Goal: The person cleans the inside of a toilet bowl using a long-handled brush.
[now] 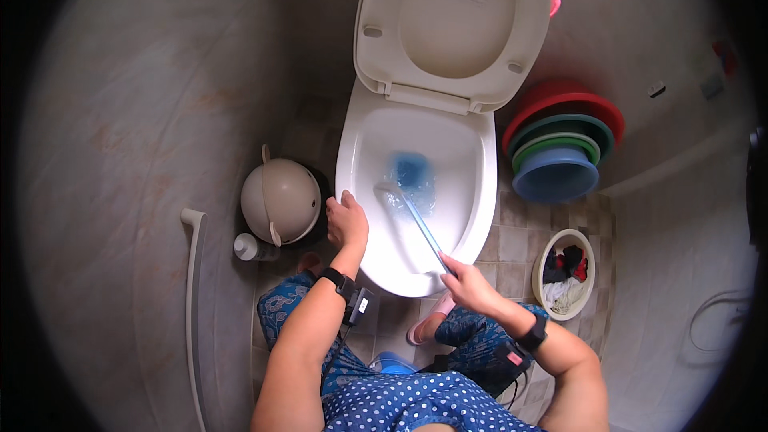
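My right hand (472,286) is wrapped round the lower end of a long, slim toilet brush (424,228) with a pale blue handle. Its whitish head slants into the white toilet bowl (472,216), by a pool of blue water (411,172); suds blur the head's outline. Beside the bowl's left rim is my left hand (346,222), its fingers loosely bent and apart, with nothing visible in them. Whether it touches the rim I cannot tell. Upright behind the bowl stand the raised seat and lid (456,24).
To the left are a round beige-lidded bin (280,202), a white-capped bottle (246,247) and a pale rail (193,296). Stacked basins (556,172) lean at the right wall, above a cream basket (538,272) of cloths. Something blue (394,362) is on the floor between my legs.
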{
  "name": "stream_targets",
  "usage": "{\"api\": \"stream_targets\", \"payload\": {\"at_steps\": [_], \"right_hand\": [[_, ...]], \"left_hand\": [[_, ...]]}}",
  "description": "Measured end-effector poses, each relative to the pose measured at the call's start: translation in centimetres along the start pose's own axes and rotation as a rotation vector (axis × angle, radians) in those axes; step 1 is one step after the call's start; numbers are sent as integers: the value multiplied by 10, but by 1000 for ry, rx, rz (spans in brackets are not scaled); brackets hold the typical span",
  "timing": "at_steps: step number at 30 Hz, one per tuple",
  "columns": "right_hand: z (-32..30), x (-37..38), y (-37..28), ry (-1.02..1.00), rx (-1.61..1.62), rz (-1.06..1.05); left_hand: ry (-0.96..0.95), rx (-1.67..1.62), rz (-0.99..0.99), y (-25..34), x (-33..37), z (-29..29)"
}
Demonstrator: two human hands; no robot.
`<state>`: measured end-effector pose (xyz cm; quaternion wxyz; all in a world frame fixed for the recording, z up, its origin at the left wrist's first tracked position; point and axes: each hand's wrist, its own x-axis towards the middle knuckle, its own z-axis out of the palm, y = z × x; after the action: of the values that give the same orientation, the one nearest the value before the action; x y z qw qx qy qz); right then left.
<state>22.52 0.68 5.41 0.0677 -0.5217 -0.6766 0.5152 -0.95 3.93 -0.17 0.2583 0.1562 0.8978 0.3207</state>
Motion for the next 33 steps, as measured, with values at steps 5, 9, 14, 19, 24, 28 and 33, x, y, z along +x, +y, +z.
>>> {"api": "stream_targets", "payload": {"at_steps": [5,9,14,19,24,28,33], "right_hand": [[3,39,20,95,58,-86],[0,-28,21,-39,-152,-72],[-7,-11,0,-39,-33,37],[-2,28,1,-8,13,65],[-8,-52,11,-156,-14,23],[-6,-55,8,-151,22,-53],[-3,6,2,-136,379,61]], "left_hand": [[-60,31,14,2,-3,6],[-30,26,5,-1,0,0],[-15,-10,4,-3,-1,1],[-21,-5,7,-3,0,6],[-32,13,10,-2,-1,-1],[-6,34,17,1,-4,-1],[-10,19,32,-1,-3,3]]}}
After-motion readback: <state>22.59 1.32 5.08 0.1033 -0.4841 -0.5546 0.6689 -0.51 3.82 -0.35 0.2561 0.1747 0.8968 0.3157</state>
